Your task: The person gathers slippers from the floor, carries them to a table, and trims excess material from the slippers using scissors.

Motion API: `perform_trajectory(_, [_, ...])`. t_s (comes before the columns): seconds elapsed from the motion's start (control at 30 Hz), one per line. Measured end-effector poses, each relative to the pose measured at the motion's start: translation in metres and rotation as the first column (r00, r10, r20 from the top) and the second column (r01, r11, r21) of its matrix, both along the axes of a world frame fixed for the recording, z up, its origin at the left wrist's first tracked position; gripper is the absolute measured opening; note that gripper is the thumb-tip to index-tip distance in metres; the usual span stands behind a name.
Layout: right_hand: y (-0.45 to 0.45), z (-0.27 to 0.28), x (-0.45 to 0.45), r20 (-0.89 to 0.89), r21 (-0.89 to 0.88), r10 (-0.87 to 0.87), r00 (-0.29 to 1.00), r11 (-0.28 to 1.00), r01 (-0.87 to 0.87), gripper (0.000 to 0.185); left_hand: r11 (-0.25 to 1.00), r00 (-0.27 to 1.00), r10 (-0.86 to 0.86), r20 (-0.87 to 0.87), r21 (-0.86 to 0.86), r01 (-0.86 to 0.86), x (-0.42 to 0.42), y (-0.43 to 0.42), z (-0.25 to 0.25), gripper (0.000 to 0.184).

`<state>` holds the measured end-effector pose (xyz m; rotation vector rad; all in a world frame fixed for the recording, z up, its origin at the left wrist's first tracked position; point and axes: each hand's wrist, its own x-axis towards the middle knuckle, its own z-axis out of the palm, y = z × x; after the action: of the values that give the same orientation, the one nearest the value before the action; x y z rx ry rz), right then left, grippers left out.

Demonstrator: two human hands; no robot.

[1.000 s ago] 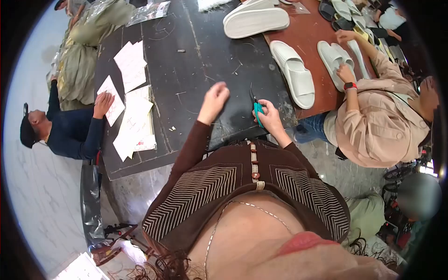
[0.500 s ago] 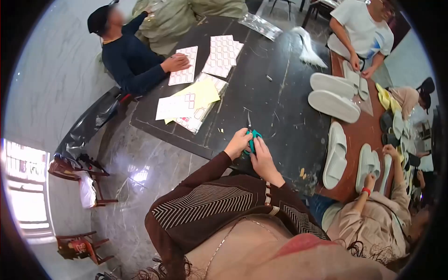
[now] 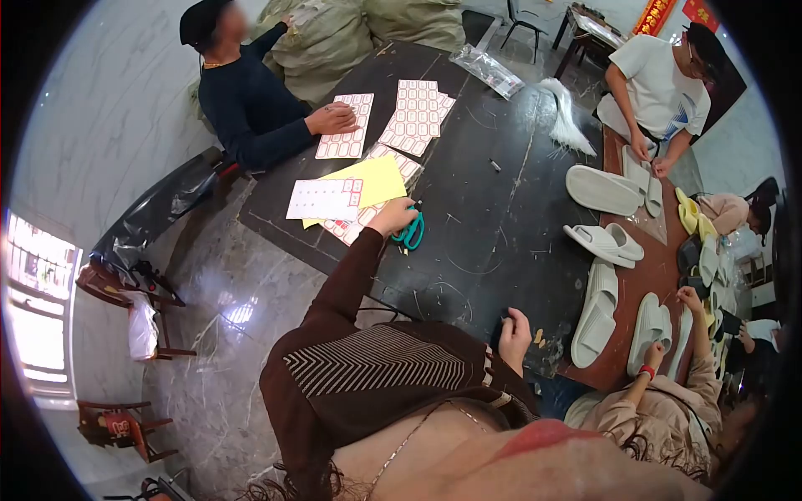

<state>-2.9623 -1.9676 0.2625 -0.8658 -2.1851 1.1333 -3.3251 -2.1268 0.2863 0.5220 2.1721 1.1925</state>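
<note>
My left hand (image 3: pixel 393 219) reaches across the dark table and is closed on a pair of scissors (image 3: pixel 410 234). Their teal handle loops show beside the fingers, while the hand covers much of the blades. Next to this hand lie a white printed card (image 3: pixel 322 200), a yellow sheet (image 3: pixel 380 179) and red-and-white label sheets (image 3: pixel 403 167). My right hand (image 3: pixel 515 336) is drawn back at the near table edge, its fingers loosely bent and apart, with nothing visible in them. Small tan scraps (image 3: pixel 540 339) lie close to it.
Across the dark table (image 3: pixel 476 200), a person's hand (image 3: pixel 334 118) rests on a label sheet. Pale slippers (image 3: pixel 595 321) stand along the brown table (image 3: pixel 626 267) at the right, where other people handle slippers. White strands (image 3: pixel 564 121) and a clear plastic bag (image 3: pixel 489 71) lie farther back.
My hands have come apart. The left has carried the scissors leftward to the paper sheets; the right has let go and pulled back toward my body. A slipper at the right has been turned.
</note>
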Motion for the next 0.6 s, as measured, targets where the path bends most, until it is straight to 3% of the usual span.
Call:
perform_trajectory(0.07, [0.002, -0.02, 0.014, -0.045, 0.0, -0.115, 0.992, 0.993, 0.115, 0.018, 0.981, 0.992, -0.116, -0.05, -0.164, 0.106, -0.003, -0.001, 0.001, 0.033])
perform_trajectory(0.1, [0.001, -0.024, 0.017, -0.047, -0.001, -0.127, 0.991, 0.992, 0.127, 0.018, 0.979, 0.99, -0.127, -0.053, -0.165, 0.117, -0.004, 0.0, -0.007, 0.033])
perform_trajectory(0.17, [-0.001, -0.028, 0.023, -0.031, -0.046, -0.162, 0.986, 0.986, 0.161, 0.017, 0.99, 0.928, -0.138, -0.347, -0.082, 0.117, 0.0, 0.0, -0.03, 0.034])
perform_trajectory(0.2, [-0.002, -0.028, 0.022, -0.031, -0.049, -0.173, 0.984, 0.984, 0.171, 0.017, 0.987, 0.937, -0.152, -0.315, -0.089, 0.13, -0.001, 0.001, -0.037, 0.034])
perform_trajectory(0.27, [-0.002, -0.028, 0.017, -0.079, 0.223, -0.13, 0.988, 0.964, 0.144, 0.016, 0.983, 0.932, -0.167, -0.323, -0.132, 0.131, -0.001, 0.002, -0.032, 0.033])
perform_trajectory(0.33, [-0.004, -0.027, 0.016, -0.081, 0.217, -0.128, 0.988, 0.966, 0.143, 0.015, 0.976, 0.927, -0.18, -0.33, -0.177, 0.127, 0.005, 0.001, -0.019, 0.032])
perform_trajectory(0.4, [-0.004, -0.027, 0.015, -0.087, 0.215, -0.133, 0.987, 0.965, 0.148, 0.015, 0.974, 0.742, -0.133, -0.657, -0.226, -0.026, 0.01, 0.005, -0.005, 0.028])
perform_trajectory(0.5, [-0.005, -0.026, 0.015, -0.059, 0.242, -0.118, 0.991, 0.962, 0.129, 0.016, 0.95, 0.777, -0.186, -0.601, -0.311, -0.013, 0.02, 0.016, 0.031, 0.024])
perform_trajectory(0.6, [-0.005, -0.025, 0.015, -0.056, 0.238, -0.101, 0.993, 0.965, 0.112, 0.016, 0.951, 0.736, -0.192, -0.649, -0.309, -0.024, 0.016, 0.029, 0.021, 0.019])
